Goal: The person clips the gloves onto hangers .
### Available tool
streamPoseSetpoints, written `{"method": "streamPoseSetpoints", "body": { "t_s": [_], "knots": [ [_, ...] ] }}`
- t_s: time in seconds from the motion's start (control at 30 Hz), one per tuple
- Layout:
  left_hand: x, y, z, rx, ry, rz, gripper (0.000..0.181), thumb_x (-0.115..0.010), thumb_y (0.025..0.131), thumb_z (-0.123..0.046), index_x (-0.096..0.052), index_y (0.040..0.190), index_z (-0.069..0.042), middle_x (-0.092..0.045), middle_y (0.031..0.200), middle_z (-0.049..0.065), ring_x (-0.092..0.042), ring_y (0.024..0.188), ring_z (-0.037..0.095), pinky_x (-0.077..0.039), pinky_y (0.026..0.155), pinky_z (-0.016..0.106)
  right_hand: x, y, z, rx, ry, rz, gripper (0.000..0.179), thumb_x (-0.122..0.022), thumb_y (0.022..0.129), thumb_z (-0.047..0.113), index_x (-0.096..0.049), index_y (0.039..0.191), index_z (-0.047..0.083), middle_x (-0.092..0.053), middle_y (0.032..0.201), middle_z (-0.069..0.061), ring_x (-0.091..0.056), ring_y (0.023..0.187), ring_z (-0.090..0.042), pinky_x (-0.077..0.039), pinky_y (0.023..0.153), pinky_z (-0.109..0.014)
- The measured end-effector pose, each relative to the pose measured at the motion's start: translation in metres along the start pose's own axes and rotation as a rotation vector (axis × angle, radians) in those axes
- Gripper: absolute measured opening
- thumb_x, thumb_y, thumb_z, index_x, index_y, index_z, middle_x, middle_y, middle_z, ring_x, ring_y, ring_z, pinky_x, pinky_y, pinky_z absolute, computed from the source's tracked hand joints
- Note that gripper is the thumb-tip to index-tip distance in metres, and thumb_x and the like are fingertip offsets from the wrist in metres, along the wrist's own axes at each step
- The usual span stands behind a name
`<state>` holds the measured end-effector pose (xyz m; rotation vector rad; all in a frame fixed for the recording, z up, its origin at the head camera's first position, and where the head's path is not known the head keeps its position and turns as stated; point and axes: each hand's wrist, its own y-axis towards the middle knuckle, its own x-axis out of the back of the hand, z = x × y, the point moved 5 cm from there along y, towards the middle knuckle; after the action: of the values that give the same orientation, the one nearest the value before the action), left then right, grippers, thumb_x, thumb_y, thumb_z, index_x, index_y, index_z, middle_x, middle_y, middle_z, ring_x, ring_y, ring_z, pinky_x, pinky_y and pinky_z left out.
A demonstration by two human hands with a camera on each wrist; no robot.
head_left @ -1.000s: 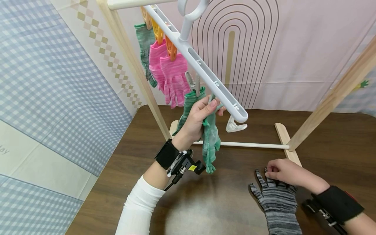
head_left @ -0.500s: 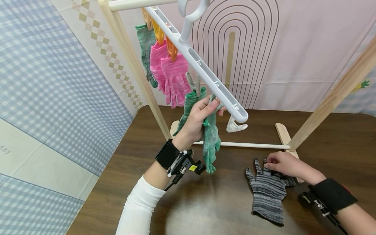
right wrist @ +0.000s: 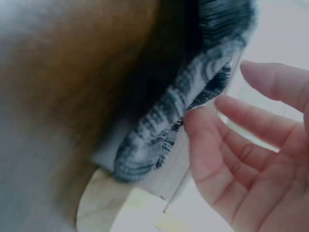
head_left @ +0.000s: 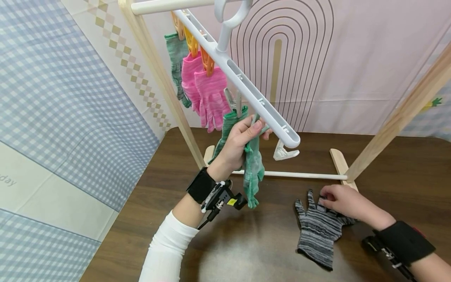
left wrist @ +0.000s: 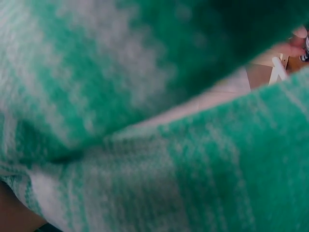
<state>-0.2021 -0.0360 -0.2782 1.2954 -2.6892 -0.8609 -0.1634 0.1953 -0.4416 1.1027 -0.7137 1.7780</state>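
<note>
My left hand (head_left: pixel 239 141) pinches a pale green clothespin (head_left: pixel 254 119) under the white hanger bar (head_left: pixel 253 88). From that spot a green striped glove (head_left: pixel 253 172) hangs down. Another green glove (head_left: pixel 225 125) hangs just behind the hand, clipped by a grey clothespin (head_left: pixel 232 102). Green knit fills the left wrist view and hides the fingers there. At the lower right, my right hand (head_left: pixel 347 201) pinches the finger end of a black-and-grey striped glove (head_left: pixel 318 231). In the right wrist view, fingertips (right wrist: pixel 198 118) touch that glove's edge; their far side is hidden.
Pink gloves (head_left: pixel 209 92) hang from orange and yellow clothespins at the hanger's far end, with a grey-green glove (head_left: pixel 176 55) beyond. A white clip (head_left: pixel 284 151) dangles from the near end. The wooden rack (head_left: pixel 384 129) stands on a brown table (head_left: pixel 282 254).
The black-and-grey glove has moved up and to the left and swung round at my right hand, so its cuff end now shows. The left hand has stayed in place.
</note>
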Motion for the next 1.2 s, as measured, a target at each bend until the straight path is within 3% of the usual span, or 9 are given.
{"method": "streamPoseSetpoints", "body": {
  "t_s": [0.47,0.8,1.07,1.2],
  "knots": [
    [0.0,-0.001,0.0,0.01,0.01,-0.007,0.038,-0.063,0.071,-0.05,-0.053,0.082,-0.015,-0.054,0.07,-0.005,-0.05,0.074,0.01,-0.035,0.092,0.032,0.005,-0.045,0.015,0.127,-0.109,-0.119,0.024,-0.069,0.073,0.013,-0.063,0.096,0.011,-0.054,0.085,0.008,-0.036,0.06,0.009,-0.034,0.051,-0.018],
    [0.001,-0.001,0.001,-0.009,0.022,-0.004,0.038,-0.062,0.072,-0.05,-0.052,0.082,-0.015,-0.053,0.07,-0.005,-0.048,0.076,0.012,-0.036,0.084,0.025,-0.005,-0.069,0.022,0.338,-0.205,-0.327,0.038,-0.078,0.055,0.009,-0.063,0.09,0.017,-0.056,0.088,0.01,-0.055,0.073,0.001,-0.043,0.056,-0.017],
    [0.001,-0.001,0.0,-0.025,0.03,-0.01,0.038,-0.062,0.073,-0.05,-0.051,0.081,-0.015,-0.053,0.07,-0.005,-0.049,0.076,0.011,-0.036,0.08,0.024,-0.02,-0.076,0.017,0.338,-0.208,-0.267,0.039,-0.078,0.057,0.012,-0.063,0.093,0.016,-0.055,0.09,0.011,-0.055,0.077,-0.003,-0.045,0.057,-0.022],
    [0.0,-0.002,-0.001,-0.02,0.032,-0.014,0.038,-0.062,0.072,-0.051,-0.052,0.081,-0.016,-0.053,0.07,-0.006,-0.05,0.076,0.01,-0.037,0.081,0.024,-0.024,-0.077,0.019,0.338,-0.248,-0.284,0.042,-0.078,0.055,0.014,-0.063,0.094,0.018,-0.055,0.091,0.011,-0.055,0.078,-0.005,-0.046,0.058,-0.024]
  ]
}}
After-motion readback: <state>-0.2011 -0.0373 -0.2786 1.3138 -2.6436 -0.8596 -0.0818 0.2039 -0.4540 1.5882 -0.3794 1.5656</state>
